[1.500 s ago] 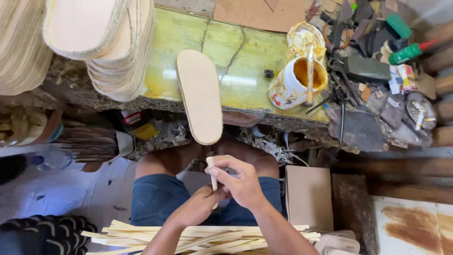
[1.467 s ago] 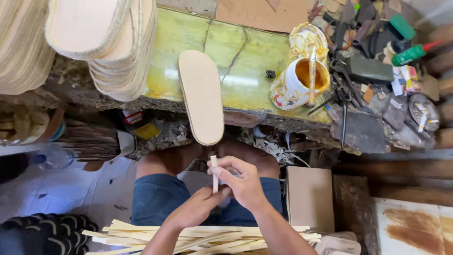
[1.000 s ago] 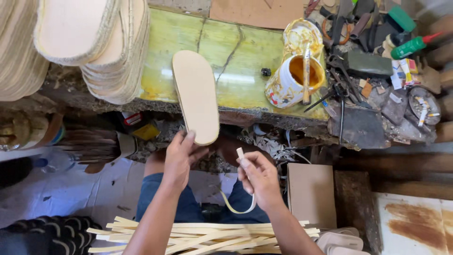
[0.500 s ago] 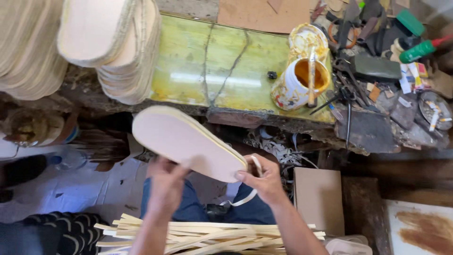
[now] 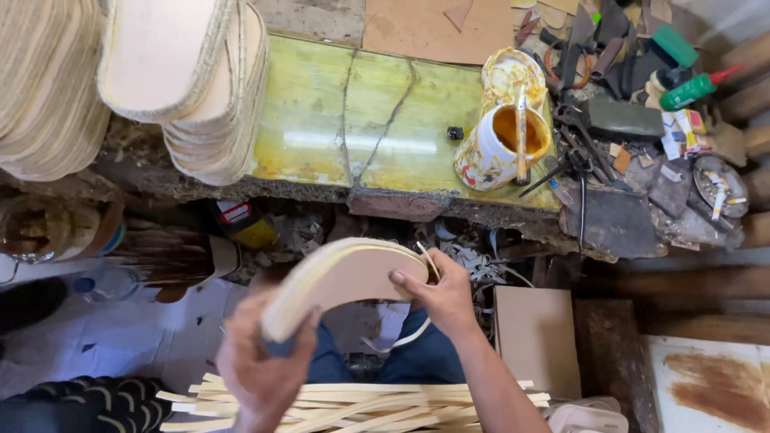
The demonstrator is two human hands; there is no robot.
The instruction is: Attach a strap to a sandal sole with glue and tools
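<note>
presently, in the head view, both hands hold a pale shoe sole (image 5: 341, 281) bent into an arch above the lap, below the front edge of the workbench (image 5: 353, 120). the left hand (image 5: 261, 373) is clenched around the sole's lower end, blurred, so its finger placement cannot be made out; the right hand (image 5: 445, 297) grips the upper end, thumb pressed on the flat face, and appears also to pinch a thin pale strip (image 5: 405, 341) that loops down beneath it. the grip at both ends would account for the bend, the sole being flexed between them. a bundle of flat pale strips (image 5: 353, 401) lies across the thighs, within reach of either hand. on the bench, a stained glue pot (image 5: 501, 132) with a stick standing in it sits near the front edge toward the right; a stack of finished soles (image 5: 188, 76) overhangs the left end. tools and scraps (image 5: 642, 136) crowd the far right corner, individually hard to tell apart. a small cardboard box (image 5: 536, 337) stands beside the right forearm. the sole's underside and the strip's attachment point are hidden behind the right hand.
</note>
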